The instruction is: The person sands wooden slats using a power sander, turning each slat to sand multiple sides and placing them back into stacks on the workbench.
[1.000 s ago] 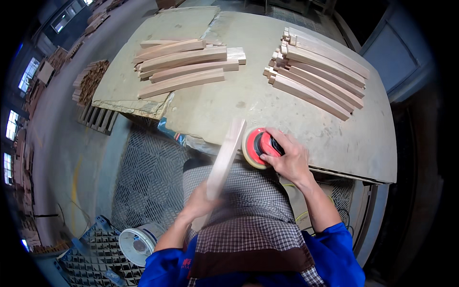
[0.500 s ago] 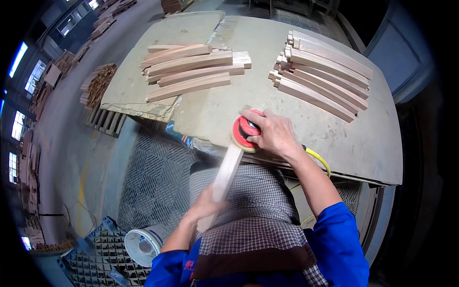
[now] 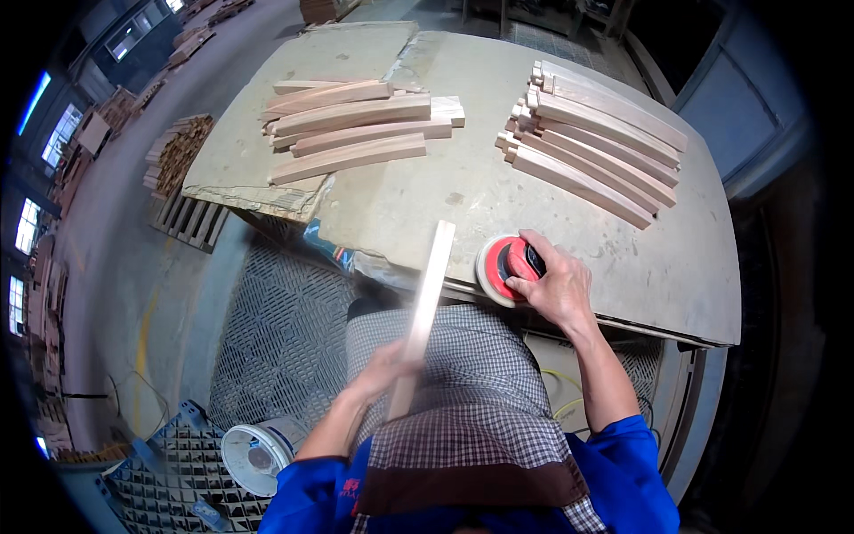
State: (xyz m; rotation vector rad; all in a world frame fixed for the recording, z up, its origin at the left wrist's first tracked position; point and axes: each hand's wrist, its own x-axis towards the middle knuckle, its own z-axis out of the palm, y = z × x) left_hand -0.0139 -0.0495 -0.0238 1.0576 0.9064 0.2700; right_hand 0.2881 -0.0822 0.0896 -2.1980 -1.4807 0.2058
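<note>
My left hand [image 3: 384, 369], slightly blurred, is closed around the lower part of a pale wooden bar [image 3: 427, 294]. The bar slants upward from my apron, its far end over the table's near edge. My right hand [image 3: 562, 283] grips a red and black round sander [image 3: 509, 265] from above. The sander is at the near edge of the table, to the right of the bar and apart from it. Its pale pad faces the bar's side.
A pile of curved wooden bars [image 3: 356, 125] lies at the table's back left, another pile of bars [image 3: 592, 147] with tenoned ends at the right. The worn table [image 3: 400, 214] has a chipped left part. A white bucket [image 3: 253, 458] stands on the floor beside stacked wood on a pallet [image 3: 182, 222].
My right hand has moved the sander off the bar, to the right and slightly down. The bar in my left hand has turned steeper, showing a narrower face.
</note>
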